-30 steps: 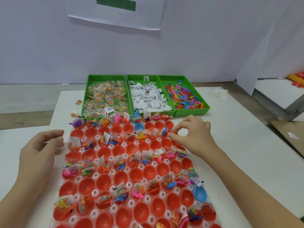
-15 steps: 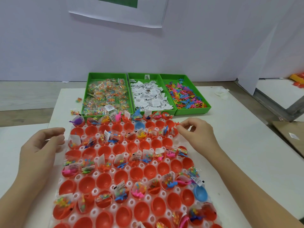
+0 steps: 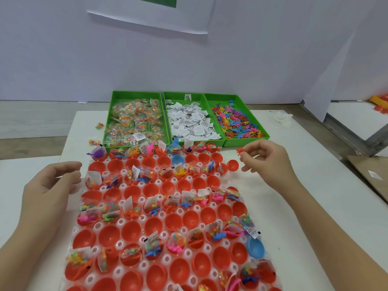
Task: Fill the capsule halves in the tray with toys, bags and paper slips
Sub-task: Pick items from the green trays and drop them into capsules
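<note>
Both hands are hovering apart over the tray (image 3: 134, 244). Right hand (image 3: 266, 162) is pinching a small red toy (image 3: 240, 151) between thumb and forefinger, just beyond the tray's far right corner, wrist cocked inward. An empty capsule half (image 3: 232, 165) is lying just below and left of the toy. Left hand (image 3: 50, 185) is curling loosely, holding nothing, beside the tray's left edge.

Your white tray (image 3: 117, 243) of red capsule halves (image 3: 134, 229), alternate rows filled, small red toy (image 3: 240, 151) pinched above its far right corner
</note>
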